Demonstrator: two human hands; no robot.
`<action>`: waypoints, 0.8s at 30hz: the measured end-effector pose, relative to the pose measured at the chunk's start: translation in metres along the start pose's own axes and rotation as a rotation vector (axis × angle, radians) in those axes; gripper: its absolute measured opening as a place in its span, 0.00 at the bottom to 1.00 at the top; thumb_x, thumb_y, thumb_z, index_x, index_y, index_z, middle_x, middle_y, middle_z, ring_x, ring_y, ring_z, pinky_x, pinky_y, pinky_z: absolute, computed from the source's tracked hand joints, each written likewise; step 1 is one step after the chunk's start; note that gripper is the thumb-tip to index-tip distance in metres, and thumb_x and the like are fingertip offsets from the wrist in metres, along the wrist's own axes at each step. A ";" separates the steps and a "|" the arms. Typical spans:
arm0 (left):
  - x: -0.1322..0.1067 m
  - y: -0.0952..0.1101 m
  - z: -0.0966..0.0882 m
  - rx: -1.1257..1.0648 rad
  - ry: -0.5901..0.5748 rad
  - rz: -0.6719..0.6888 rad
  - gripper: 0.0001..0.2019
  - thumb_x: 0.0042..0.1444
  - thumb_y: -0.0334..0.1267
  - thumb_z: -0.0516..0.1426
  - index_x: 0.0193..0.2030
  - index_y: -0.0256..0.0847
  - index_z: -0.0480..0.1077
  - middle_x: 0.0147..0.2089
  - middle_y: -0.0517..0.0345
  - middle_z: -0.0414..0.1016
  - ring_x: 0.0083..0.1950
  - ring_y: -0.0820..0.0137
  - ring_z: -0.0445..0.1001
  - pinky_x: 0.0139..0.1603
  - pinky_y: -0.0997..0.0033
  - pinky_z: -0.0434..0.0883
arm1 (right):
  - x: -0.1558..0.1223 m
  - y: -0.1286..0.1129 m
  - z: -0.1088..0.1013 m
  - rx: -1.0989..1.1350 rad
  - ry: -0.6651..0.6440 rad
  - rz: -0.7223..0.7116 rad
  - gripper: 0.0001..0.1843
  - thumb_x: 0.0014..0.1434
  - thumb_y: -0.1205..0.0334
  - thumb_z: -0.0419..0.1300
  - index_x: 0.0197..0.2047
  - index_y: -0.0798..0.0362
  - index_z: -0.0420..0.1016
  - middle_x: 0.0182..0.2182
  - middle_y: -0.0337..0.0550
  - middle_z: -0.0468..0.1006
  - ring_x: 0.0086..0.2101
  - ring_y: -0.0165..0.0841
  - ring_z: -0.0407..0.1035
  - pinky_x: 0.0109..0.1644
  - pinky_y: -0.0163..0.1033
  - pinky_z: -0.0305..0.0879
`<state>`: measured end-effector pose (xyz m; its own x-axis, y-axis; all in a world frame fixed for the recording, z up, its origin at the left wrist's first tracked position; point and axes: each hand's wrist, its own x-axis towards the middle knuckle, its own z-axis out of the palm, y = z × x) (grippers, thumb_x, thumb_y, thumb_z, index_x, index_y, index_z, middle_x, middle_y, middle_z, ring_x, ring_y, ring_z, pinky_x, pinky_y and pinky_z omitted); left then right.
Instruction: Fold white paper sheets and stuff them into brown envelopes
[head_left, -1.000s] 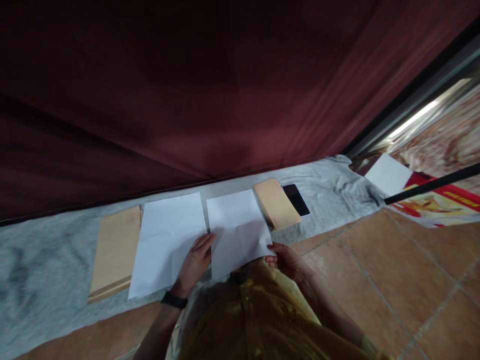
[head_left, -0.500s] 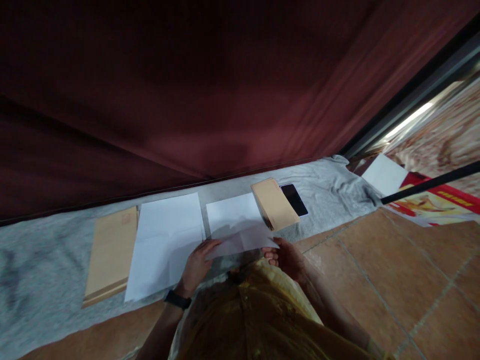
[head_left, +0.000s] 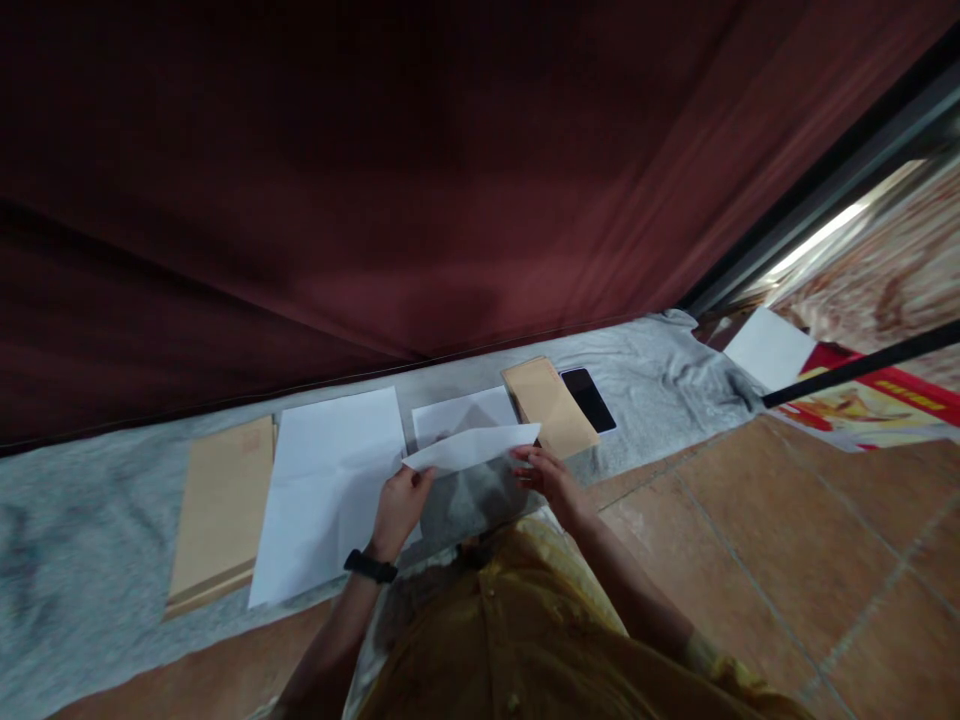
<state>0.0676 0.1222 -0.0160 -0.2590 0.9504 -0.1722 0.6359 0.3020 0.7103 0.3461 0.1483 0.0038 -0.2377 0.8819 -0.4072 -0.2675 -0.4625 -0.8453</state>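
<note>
A folded white sheet of paper (head_left: 472,448) is held slightly above the grey cloth, with its near edge raised. My left hand (head_left: 401,505), a dark band on its wrist, pinches the left end of the sheet. My right hand (head_left: 551,485) has curled fingers at the sheet's lower right edge; the exact contact is hard to see. Behind the folded sheet lies more white paper (head_left: 457,414), partly covered by it. Larger creased white paper (head_left: 337,450) lies left of my hands. Brown envelopes (head_left: 555,405) rest just beyond my right hand.
More brown envelopes (head_left: 221,500) lie at the left on the grey cloth (head_left: 67,560). A dark-screened phone (head_left: 589,398) sits beside the right-hand envelopes. A dark red curtain (head_left: 450,200) hangs behind. Tiled floor (head_left: 712,560) and a red printed box (head_left: 885,395) are at the right.
The folded sheet has moved up and away from my body, and its near part now stands raised. Both hands have shifted, the right one slightly upward with its fingers less wrapped around the paper.
</note>
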 end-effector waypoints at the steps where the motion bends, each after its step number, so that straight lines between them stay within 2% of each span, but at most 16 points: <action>1: 0.001 0.000 0.001 -0.002 0.007 -0.007 0.14 0.57 0.48 0.55 0.38 0.41 0.75 0.31 0.54 0.81 0.33 0.63 0.78 0.37 0.66 0.71 | 0.004 0.003 0.000 -0.075 0.015 -0.025 0.20 0.56 0.47 0.65 0.46 0.49 0.80 0.51 0.44 0.79 0.41 0.36 0.76 0.43 0.39 0.72; 6: 0.006 0.005 0.005 -0.028 0.024 -0.038 0.14 0.58 0.45 0.55 0.47 0.41 0.72 0.37 0.55 0.81 0.37 0.66 0.78 0.39 0.68 0.72 | 0.020 0.021 -0.002 -0.423 0.036 -0.230 0.19 0.58 0.49 0.62 0.49 0.49 0.78 0.50 0.44 0.79 0.41 0.38 0.75 0.47 0.45 0.72; 10: 0.009 0.009 0.007 -0.027 0.030 -0.072 0.15 0.59 0.41 0.56 0.52 0.42 0.69 0.42 0.55 0.82 0.42 0.66 0.79 0.43 0.68 0.73 | 0.025 0.034 -0.003 -0.787 0.033 -0.426 0.19 0.64 0.60 0.54 0.57 0.51 0.74 0.49 0.47 0.79 0.44 0.38 0.75 0.51 0.47 0.72; 12: 0.010 0.011 0.008 -0.011 0.035 -0.092 0.17 0.59 0.40 0.56 0.54 0.42 0.68 0.43 0.53 0.81 0.43 0.64 0.79 0.43 0.67 0.73 | 0.026 0.037 -0.003 -0.972 0.022 -0.546 0.20 0.65 0.66 0.52 0.58 0.52 0.72 0.51 0.49 0.78 0.48 0.39 0.74 0.55 0.47 0.71; 16: 0.013 0.013 0.009 0.027 0.034 -0.121 0.22 0.60 0.39 0.55 0.61 0.41 0.64 0.44 0.53 0.81 0.43 0.63 0.80 0.44 0.66 0.73 | 0.024 0.039 0.001 -1.290 0.044 -0.703 0.23 0.64 0.70 0.52 0.61 0.53 0.70 0.54 0.52 0.76 0.53 0.43 0.70 0.60 0.52 0.68; 19: 0.015 0.014 0.009 0.043 0.025 -0.121 0.23 0.60 0.38 0.55 0.63 0.41 0.63 0.46 0.52 0.82 0.44 0.63 0.80 0.46 0.66 0.73 | 0.021 0.039 0.005 -1.417 0.031 -0.735 0.23 0.65 0.69 0.53 0.62 0.54 0.69 0.58 0.52 0.74 0.57 0.44 0.67 0.61 0.53 0.66; 24: 0.019 0.017 0.009 0.074 0.001 -0.108 0.25 0.60 0.37 0.55 0.65 0.42 0.63 0.50 0.52 0.81 0.47 0.62 0.80 0.48 0.66 0.73 | 0.020 0.044 0.014 -1.493 -0.026 -0.809 0.21 0.69 0.64 0.51 0.63 0.53 0.69 0.64 0.50 0.69 0.66 0.42 0.56 0.67 0.53 0.59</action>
<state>0.0796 0.1461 -0.0131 -0.3297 0.9119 -0.2442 0.6558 0.4073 0.6356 0.3167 0.1445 -0.0365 -0.5094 0.8226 0.2524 0.7245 0.5683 -0.3900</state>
